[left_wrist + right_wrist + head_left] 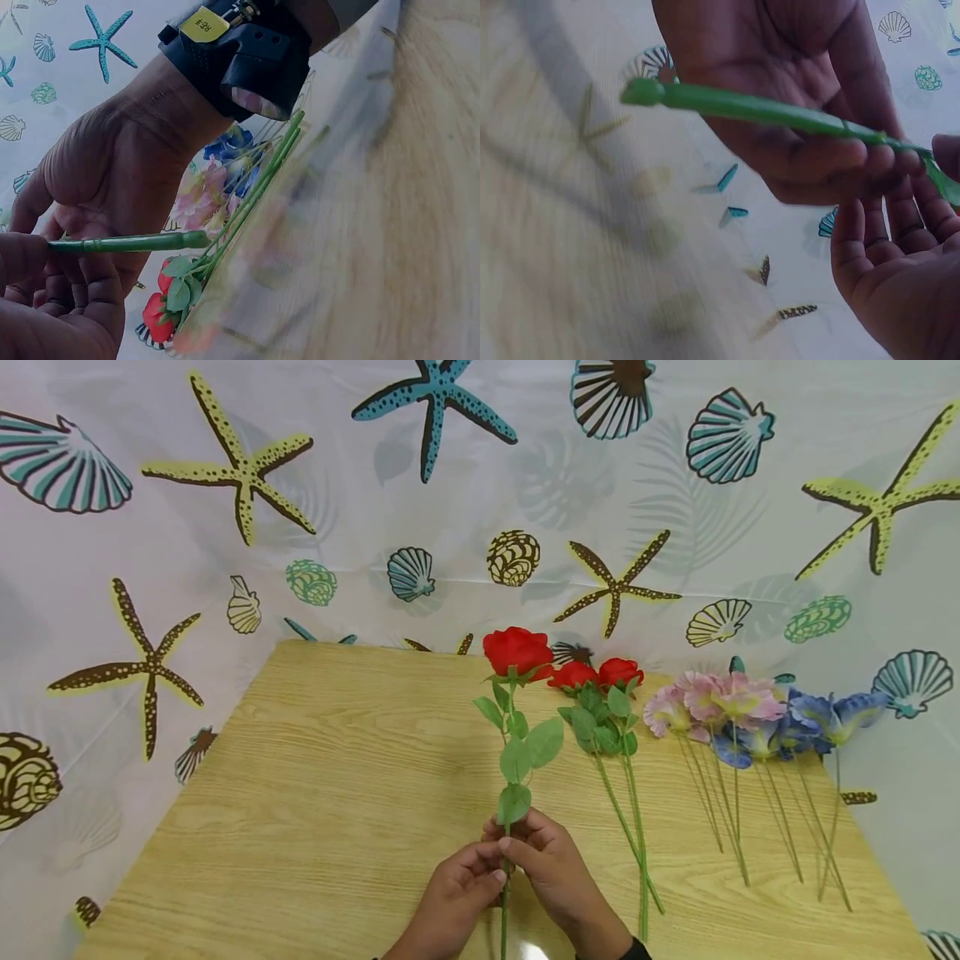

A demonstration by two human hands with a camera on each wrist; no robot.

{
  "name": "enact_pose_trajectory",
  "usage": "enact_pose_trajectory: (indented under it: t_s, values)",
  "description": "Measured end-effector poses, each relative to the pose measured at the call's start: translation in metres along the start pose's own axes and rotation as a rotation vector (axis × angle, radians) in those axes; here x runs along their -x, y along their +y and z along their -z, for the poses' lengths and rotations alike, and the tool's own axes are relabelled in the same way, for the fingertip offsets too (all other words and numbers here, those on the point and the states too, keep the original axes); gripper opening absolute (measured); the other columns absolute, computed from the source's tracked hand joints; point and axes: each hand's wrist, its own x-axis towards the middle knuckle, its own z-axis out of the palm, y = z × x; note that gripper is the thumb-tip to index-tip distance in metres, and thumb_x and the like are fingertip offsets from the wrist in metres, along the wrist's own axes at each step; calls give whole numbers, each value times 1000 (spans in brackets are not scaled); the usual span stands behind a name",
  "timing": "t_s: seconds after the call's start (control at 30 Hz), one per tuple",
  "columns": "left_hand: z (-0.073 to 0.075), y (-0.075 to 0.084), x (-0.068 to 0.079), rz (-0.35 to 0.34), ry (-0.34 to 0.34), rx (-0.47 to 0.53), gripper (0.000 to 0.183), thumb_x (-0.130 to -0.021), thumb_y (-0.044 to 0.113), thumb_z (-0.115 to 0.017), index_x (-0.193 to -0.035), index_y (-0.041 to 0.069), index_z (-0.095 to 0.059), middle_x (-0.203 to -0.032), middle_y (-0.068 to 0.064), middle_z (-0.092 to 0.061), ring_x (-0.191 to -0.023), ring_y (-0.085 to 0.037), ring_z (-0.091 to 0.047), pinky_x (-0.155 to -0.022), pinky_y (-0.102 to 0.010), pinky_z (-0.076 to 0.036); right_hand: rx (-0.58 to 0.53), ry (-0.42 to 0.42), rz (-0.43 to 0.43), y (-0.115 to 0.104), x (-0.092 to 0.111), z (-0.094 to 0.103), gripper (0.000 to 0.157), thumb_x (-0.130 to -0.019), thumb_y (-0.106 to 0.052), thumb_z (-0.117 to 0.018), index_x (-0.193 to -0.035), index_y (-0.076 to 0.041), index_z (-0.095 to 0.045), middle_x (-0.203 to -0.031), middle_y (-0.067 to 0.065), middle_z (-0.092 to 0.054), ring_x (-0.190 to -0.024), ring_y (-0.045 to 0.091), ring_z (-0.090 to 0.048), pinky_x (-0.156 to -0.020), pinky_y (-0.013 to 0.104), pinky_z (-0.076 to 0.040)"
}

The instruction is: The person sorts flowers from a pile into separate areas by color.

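Observation:
An artificial red rose (517,652) with a green stem and leaves is held upright over the wooden table (322,793). My left hand (452,893) pinches its stem low down, between thumb and fingers. Just above and to the right, my right hand (553,870) grips the same stem below the lowest leaf. In the left wrist view the cut end of the green stem (150,241) juts out past the fingers. The right wrist view shows the stem (742,106) lying across the left hand's curled fingers (840,157).
Two more red roses (621,673) lie at the right, stems toward me. Beyond them lie pink flowers (738,700) and blue flowers (806,727) on thin stems. A white cloth (450,518) printed with shells and starfish hangs behind the table.

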Motion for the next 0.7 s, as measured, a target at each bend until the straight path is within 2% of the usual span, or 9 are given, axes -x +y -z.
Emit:
enact_pose_trajectory:
  t_s: [0.1,0.23,0.33,0.47,0.7]
  values:
    - [-2,1,1,1,-5,33,28,-99,5,-56,-125,-7,-56,-122,-6,-62,-113,-16,-58,-88,-27,-51,-39,-13,14,1,1,-3,18,-99,-5,-57,-117,-3,-63,-112,6,-65,-109,21,-60,-96,33,-47]
    - [-5,3,2,-20,-43,64,26,-100,5,-55,-124,-5,-55,-119,-3,-60,-108,-10,-56,-88,-25,-50,-90,-22,51,0,2,-5,17,-101,-3,-53,-113,-9,-63,-112,3,-63,-110,20,-58,-99,33,-46]
    - [-6,4,2,-41,-67,80,25,-101,5,-54,-124,-4,-53,-113,-4,-58,-102,-12,-55,-86,-24,-50,-104,-30,69,-2,3,-5,18,-101,-2,-52,-110,-10,-65,-111,3,-63,-110,20,-57,-99,33,-45]
    - [-8,6,1,-37,-42,96,23,-101,4,-54,-122,-4,-53,-113,-5,-59,-102,-12,-56,-84,-25,-51,-101,-6,59,-3,3,-6,15,-100,-2,-55,-108,-10,-65,-107,3,-65,-107,18,-60,-96,30,-47]
    - [-10,7,1,1,-18,116,21,-100,2,-53,-120,-4,-53,-110,-3,-59,-99,-10,-57,-83,-25,-51,-140,59,35,-5,3,-8,18,-97,-1,-58,-113,-8,-56,-103,2,-66,-99,16,-63,-86,24,-50]
